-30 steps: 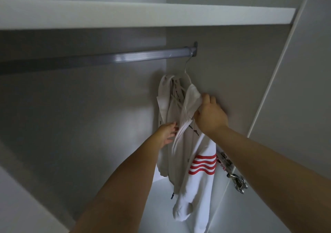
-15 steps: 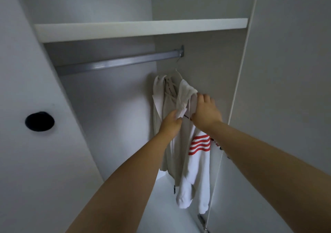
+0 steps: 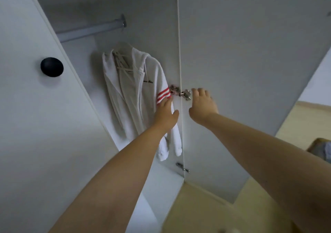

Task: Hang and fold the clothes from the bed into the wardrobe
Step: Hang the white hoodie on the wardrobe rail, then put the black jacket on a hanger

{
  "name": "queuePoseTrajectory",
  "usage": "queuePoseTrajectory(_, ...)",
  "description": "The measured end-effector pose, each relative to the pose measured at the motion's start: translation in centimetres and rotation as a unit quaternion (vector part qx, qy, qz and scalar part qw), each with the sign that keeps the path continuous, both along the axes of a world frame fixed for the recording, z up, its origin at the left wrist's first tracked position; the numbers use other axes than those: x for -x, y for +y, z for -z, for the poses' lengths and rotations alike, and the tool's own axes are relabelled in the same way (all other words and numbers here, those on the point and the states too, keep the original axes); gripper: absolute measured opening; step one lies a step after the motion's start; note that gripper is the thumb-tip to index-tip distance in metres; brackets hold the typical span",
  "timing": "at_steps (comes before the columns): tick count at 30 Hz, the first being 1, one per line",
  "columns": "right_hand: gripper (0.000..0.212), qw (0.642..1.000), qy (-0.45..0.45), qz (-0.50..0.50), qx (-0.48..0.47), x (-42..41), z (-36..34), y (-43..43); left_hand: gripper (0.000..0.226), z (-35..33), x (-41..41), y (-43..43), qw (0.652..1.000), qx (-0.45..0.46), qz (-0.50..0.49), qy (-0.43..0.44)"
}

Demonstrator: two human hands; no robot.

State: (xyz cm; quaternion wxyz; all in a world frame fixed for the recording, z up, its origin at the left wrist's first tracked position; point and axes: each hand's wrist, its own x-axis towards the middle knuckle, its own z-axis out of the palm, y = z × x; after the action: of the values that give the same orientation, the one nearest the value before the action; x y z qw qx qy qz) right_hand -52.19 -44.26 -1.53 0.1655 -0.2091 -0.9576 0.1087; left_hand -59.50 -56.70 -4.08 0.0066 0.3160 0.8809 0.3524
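Observation:
A white jacket [image 3: 132, 89] with red sleeve stripes hangs on a pale hanger [image 3: 122, 57] from the grey rail [image 3: 89, 31] inside the white wardrobe [image 3: 86, 8]. My left hand [image 3: 165, 113] is stretched out with straight fingers over the striped sleeve; I cannot tell whether it touches. My right hand [image 3: 203, 104] is spread flat in front of the right wardrobe door [image 3: 250, 62], just right of a metal hinge [image 3: 180, 93]. Neither hand holds anything.
The left wardrobe door [image 3: 32, 125] stands open and carries a round black knob [image 3: 52, 67]. A second hinge [image 3: 182, 167] sits lower on the right door. Pale yellow floor [image 3: 193, 206] shows below. Something dark lies at the right edge [image 3: 322, 149].
Both hands have let go of the jacket and pulled back and down. My view has moved back out of the wardrobe, so both doors and the floor now show.

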Motion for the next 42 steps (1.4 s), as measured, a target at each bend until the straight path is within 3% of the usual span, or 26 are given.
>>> queuePoseTrajectory(3,0.061,0.999,-0.026,0.045,0.010,-4.8,2.5,1.7,0.058,2.3,-3.3,2.0,0.995,0.077,0.063,0.019)
queuePoseTrajectory(9,0.060,0.988,-0.061,0.133,0.043,-14.5,7.8,6.0,0.061,6.3,-10.0,7.7,0.969,0.134,0.195,0.069)
queuePoseTrajectory(19,0.056,0.945,-0.091,0.295,0.110,-32.2,12.9,16.5,0.062,9.0,-23.9,22.7,0.894,0.194,0.389,0.108)
queuePoseTrajectory(21,0.049,0.928,-0.083,0.340,0.126,-36.5,13.6,18.6,0.062,9.4,-27.5,26.0,0.875,0.204,0.423,0.118)
queuePoseTrajectory(25,0.057,0.892,-0.088,0.417,0.148,-45.3,14.0,21.7,0.065,9.7,-35.4,32.0,0.832,0.201,0.494,0.151)
queuePoseTrajectory(32,0.057,0.815,-0.076,0.558,0.140,-58.4,13.2,25.4,0.067,9.5,-49.1,41.5,0.736,0.180,0.612,0.228)
queuePoseTrajectory(37,0.056,0.750,-0.073,0.645,0.126,-63.6,11.9,29.3,0.066,8.7,-55.3,47.6,0.670,0.154,0.663,0.295)
queuePoseTrajectory(42,0.054,0.678,-0.068,0.726,0.090,-65.1,10.1,35.0,0.066,7.2,-57.3,54.8,0.627,0.120,0.692,0.336)
